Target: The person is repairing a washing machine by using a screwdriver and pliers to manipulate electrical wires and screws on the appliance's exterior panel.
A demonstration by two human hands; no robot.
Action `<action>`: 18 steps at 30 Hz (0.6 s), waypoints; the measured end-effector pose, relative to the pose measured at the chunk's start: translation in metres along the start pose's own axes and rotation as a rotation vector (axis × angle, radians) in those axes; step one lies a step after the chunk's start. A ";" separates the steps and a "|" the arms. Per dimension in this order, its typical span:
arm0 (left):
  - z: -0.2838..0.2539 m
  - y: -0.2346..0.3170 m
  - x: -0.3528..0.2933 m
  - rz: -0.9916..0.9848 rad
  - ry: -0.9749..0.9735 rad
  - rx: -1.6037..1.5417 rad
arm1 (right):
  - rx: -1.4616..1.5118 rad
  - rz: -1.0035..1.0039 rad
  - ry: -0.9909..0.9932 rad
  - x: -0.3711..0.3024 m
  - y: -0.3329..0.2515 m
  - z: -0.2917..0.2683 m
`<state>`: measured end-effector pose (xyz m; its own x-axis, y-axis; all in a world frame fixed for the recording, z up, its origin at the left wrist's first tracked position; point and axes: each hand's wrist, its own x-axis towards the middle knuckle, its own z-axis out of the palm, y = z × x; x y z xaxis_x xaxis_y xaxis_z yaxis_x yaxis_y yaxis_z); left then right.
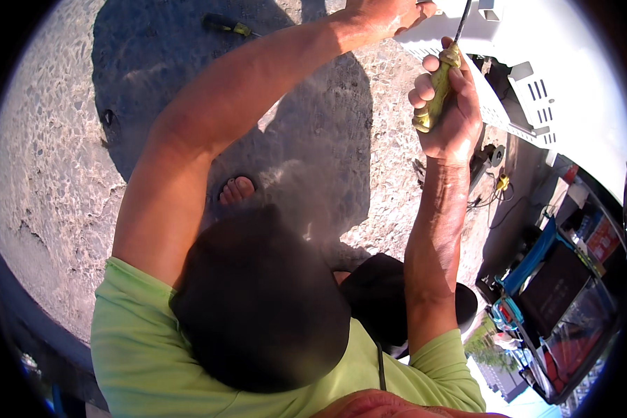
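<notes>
So the right hand (460,122) had the yellow-green screwdriver (437,90), fingers curled snugly around the handle with the thumb along one side. Nothing else in that grip as far as I could see. The tool sat in front of the person, handle butt toward the body, long axis running away from them and leaning a touch to the right. The shaft went up past the fingers, in front of the white housing (585,83), and out the top edge, so I couldn't tell what the tip was touching, if anything.

The left hand (383,17) was up by the near edge of that housing, fingers partly bent and cut off by the frame. No idea if they had hold of something. It was just left of the shaft, but the right hand was the one on the handle. A second screwdriver (226,26) lay on the ground (390,132) beyond the left forearm, closer to the left hand.
</notes>
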<state>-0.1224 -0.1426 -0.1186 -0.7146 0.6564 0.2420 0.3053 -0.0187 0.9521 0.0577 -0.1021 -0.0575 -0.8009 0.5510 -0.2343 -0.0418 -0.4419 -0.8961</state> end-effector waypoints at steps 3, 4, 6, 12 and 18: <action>-0.005 0.013 -0.004 -0.023 -0.011 -0.051 | 0.094 0.014 -0.075 0.000 -0.002 -0.002; -0.003 0.013 -0.002 -0.037 -0.024 -0.071 | 0.084 0.021 -0.061 -0.002 -0.002 -0.003; -0.008 0.020 -0.002 -0.049 -0.031 -0.092 | 0.069 0.029 -0.046 -0.002 -0.004 0.000; -0.007 0.023 -0.006 -0.059 -0.043 -0.192 | 0.038 0.037 -0.040 -0.002 -0.007 -0.001; -0.009 0.027 0.005 -0.236 -0.199 -0.305 | 0.083 0.032 -0.088 0.000 -0.010 -0.002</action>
<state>-0.1235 -0.1460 -0.0899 -0.5983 0.8013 -0.0014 -0.0735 -0.0531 0.9959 0.0593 -0.0967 -0.0491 -0.8518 0.4729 -0.2254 -0.0613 -0.5172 -0.8537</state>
